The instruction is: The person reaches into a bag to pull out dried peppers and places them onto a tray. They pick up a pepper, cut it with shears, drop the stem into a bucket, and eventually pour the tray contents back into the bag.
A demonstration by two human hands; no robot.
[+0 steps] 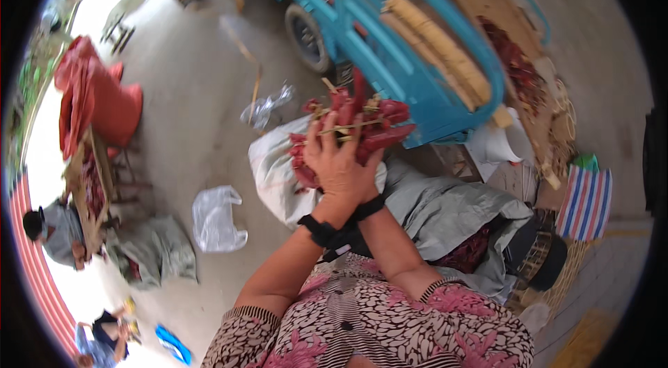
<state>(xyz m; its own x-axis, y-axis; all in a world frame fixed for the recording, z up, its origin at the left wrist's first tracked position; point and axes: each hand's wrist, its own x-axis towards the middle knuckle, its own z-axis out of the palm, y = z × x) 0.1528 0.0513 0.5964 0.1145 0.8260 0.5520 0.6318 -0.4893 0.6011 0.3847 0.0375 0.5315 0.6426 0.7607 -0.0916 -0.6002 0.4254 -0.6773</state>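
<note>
Bunch of red chili peppers (386, 137): position and axis

The left hand (332, 159) and right hand (369, 177) are together. The left hand is clamped over the near face of the bunch, fingers spread. The right hand's fingers are mostly hidden; its closure cannot be told. The bunch lies directly ahead of both palms; its long axis runs crosswise, right end farther out. A white sack (273, 177) lies below left. Beyond stands a teal cargo vehicle (445, 121).
</note>
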